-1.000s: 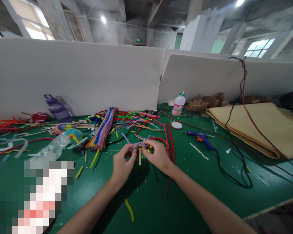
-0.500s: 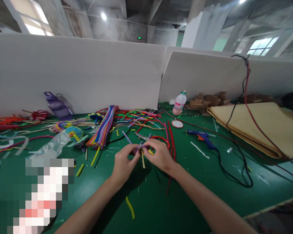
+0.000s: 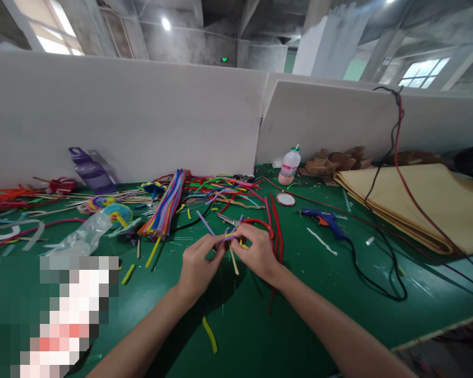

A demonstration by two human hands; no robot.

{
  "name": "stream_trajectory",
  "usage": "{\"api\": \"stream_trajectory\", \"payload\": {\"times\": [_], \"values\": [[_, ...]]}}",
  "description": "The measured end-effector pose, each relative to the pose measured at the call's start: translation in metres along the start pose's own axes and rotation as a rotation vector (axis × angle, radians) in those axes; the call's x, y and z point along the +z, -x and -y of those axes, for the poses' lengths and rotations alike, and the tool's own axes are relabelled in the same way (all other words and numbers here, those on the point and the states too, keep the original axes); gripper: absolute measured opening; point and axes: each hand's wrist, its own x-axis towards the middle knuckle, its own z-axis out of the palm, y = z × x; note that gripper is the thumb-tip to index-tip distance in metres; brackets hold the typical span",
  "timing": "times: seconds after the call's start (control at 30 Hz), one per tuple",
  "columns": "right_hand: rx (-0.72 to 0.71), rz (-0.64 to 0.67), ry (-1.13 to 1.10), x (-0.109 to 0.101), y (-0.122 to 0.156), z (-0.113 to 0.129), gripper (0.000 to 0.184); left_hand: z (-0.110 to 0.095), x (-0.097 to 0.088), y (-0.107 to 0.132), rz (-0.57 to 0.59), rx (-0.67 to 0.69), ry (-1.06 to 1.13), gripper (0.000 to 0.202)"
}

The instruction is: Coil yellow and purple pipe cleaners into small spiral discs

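Observation:
Near the middle of the green table, my left hand [image 3: 197,270] and my right hand [image 3: 260,254] are side by side, fingers pinched. Between them is a small purple pipe cleaner piece [image 3: 230,238], gripped from both sides, with a bit of yellow at it; the fingers hide much of its shape. A pale wooden stick [image 3: 235,262] juts out below it toward me. Just behind the fingertips lie scissors [image 3: 227,219], partly covered by my right hand. A loose purple pipe cleaner [image 3: 205,222] rests to their left, and red pipe cleaners [image 3: 277,226] lie beside my right hand.
A bundle of multicoloured pipe cleaners [image 3: 167,205] is at the left, near a clear plastic bag [image 3: 81,236] and a purple bottle [image 3: 90,170]. To the right are a pink-labelled bottle [image 3: 289,167], a blue glue gun [image 3: 325,221] with its cord, and folded yellowish sheets [image 3: 410,205].
The stick's near end has swung slightly right, and more of the purple piece shows between the fingers. Both hands stay in nearly the same place, still pinching.

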Motion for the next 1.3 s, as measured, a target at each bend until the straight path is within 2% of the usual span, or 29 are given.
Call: {"api": "stream_trajectory", "payload": {"times": [0.17, 0.23, 0.3, 0.43, 0.5, 0.6, 0.73, 0.87, 1.3], "values": [[0.0, -0.047, 0.003, 0.002, 0.001, 0.003, 0.011, 0.002, -0.001, 0.001, -0.034, 0.076, -0.068, 0.019], [0.007, -0.046, 0.001, 0.001, 0.001, 0.004, 0.01, 0.001, -0.001, 0.0, -0.044, 0.068, -0.055, 0.019], [0.045, -0.032, -0.014, 0.001, 0.0, 0.003, 0.01, 0.0, 0.0, -0.001, -0.043, -0.011, 0.005, 0.02], [0.202, -0.011, -0.102, -0.001, -0.002, 0.0, 0.012, -0.001, 0.003, -0.004, -0.024, -0.294, 0.225, 0.021], [0.227, 0.012, -0.142, -0.002, -0.003, 0.0, 0.013, 0.0, 0.004, -0.005, -0.002, -0.349, 0.286, 0.017], [0.155, 0.048, -0.087, -0.005, -0.004, 0.0, 0.019, 0.001, 0.002, -0.005, 0.013, -0.309, 0.228, 0.015], [0.052, 0.062, 0.043, -0.007, -0.003, 0.001, 0.013, 0.003, -0.001, -0.005, 0.021, -0.213, 0.121, 0.016], [0.007, 0.055, 0.116, -0.005, 0.0, -0.004, 0.012, 0.003, 0.0, -0.004, 0.006, -0.189, 0.114, 0.015], [-0.028, 0.025, 0.193, 0.003, 0.004, -0.005, 0.011, 0.0, -0.001, -0.002, -0.041, -0.101, 0.055, 0.006]]}}
